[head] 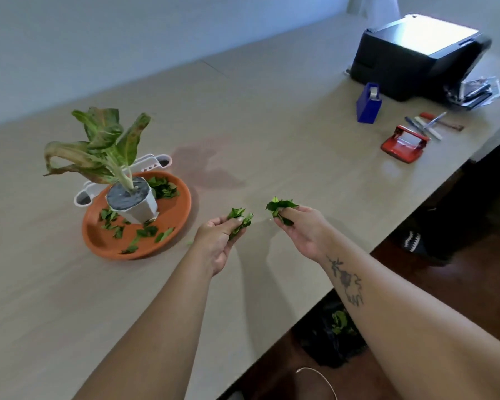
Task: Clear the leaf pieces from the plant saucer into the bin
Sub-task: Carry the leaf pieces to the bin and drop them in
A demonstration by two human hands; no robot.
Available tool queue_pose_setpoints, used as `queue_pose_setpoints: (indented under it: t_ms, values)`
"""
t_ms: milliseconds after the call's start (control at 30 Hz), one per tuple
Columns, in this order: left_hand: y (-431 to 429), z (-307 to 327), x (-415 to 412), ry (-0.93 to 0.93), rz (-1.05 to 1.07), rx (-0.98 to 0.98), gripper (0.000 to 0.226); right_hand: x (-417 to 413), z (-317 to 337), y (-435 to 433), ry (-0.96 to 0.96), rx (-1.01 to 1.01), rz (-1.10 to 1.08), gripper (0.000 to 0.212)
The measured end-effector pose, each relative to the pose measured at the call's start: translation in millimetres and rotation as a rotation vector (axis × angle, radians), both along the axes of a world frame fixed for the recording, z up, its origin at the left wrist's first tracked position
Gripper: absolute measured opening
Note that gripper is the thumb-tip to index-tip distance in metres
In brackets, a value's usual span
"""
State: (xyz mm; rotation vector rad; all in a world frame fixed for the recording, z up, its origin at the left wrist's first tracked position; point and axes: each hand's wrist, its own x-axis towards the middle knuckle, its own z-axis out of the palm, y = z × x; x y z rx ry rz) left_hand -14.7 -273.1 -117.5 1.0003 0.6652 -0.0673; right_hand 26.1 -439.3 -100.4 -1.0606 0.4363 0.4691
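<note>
An orange plant saucer (172,219) sits on the table at the left, with a potted plant (132,202) in a white pot standing in it. Several green leaf pieces (140,233) lie scattered in the saucer around the pot. My left hand (218,241) hovers just right of the saucer, closed on a bunch of leaf pieces (240,220). My right hand (302,229) is a little further right, closed on another bunch of leaf pieces (280,207). A black bin bag (328,339) with some green pieces in it stands on the floor below the table's edge.
A white holder (156,161) lies behind the saucer. At the far right stand a black printer (416,59), a blue tape dispenser (368,103), a red hole punch (403,144) and several pens (427,125). The table's front edge runs diagonally at the right.
</note>
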Motion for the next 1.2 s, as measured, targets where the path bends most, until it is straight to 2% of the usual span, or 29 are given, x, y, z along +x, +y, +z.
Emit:
queue_pose_setpoints:
  t_ms: [267,500,600,900,1100,1200]
  values:
    - [-128.9,-10.5,1.8,0.005,-0.141,-0.052,0.009,-20.2,-3.8,-136.8,-0.004,-0.043,-0.152,0.007]
    - [-231.2,-29.3,3.7,0.015,-0.27,-0.083,0.022,-41.5,-19.7,-245.2,-0.001,-0.053,-0.298,0.016]
    - [-262.3,-41.6,0.2,0.057,-0.317,-0.075,0.027,-53.0,-32.1,-277.0,0.021,-0.063,-0.355,0.011]
    - [-318.8,-85.8,-10.0,0.161,-0.436,-0.002,0.019,-75.8,-74.8,-322.8,0.163,-0.058,-0.475,0.009]
    - [-332.6,-139.3,-16.7,0.265,-0.454,0.018,0.01,-79.0,-128.8,-331.7,0.255,-0.033,-0.501,0.01]
    - [-338.1,-174.2,-21.0,0.303,-0.454,0.047,0.012,-78.8,-164.1,-334.3,0.302,-0.031,-0.508,0.008]
